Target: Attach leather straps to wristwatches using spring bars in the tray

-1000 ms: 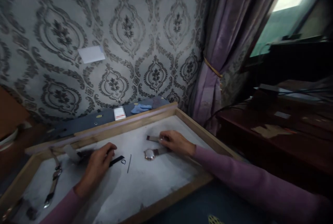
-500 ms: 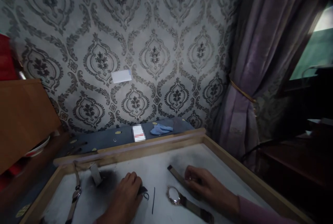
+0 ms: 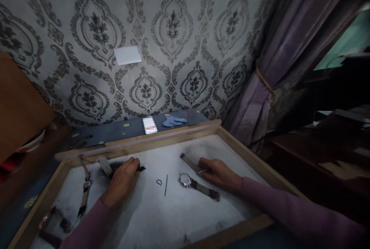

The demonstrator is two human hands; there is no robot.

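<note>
My left hand (image 3: 123,179) curls over a dark, flat piece (image 3: 141,168), whose pointed end sticks out past the fingers. Just left of that hand is a grey, block-like object (image 3: 105,166) with dark material beside it. My right hand (image 3: 216,172) is closed, fingertips pinched together, with a thin, light sliver at them too small to name. A loose watch strap (image 3: 189,161) reaches from the upper left to those fingertips. Below it lies a silver-cased watch (image 3: 185,180) with a strap (image 3: 206,191) on one side only.
A wood-framed tray (image 3: 144,143) with a white bottom holds everything. At left lie a watch (image 3: 86,184) and dark straps (image 3: 60,220). Dark pen-like marks (image 3: 165,185) show mid-tray. Behind the frame are a blue cloth (image 3: 174,121) and a white packet (image 3: 149,125).
My left hand has moved left, close to the grey object, with the dark piece still under its fingers. My right hand stays by the loose strap. The view has tilted down.
</note>
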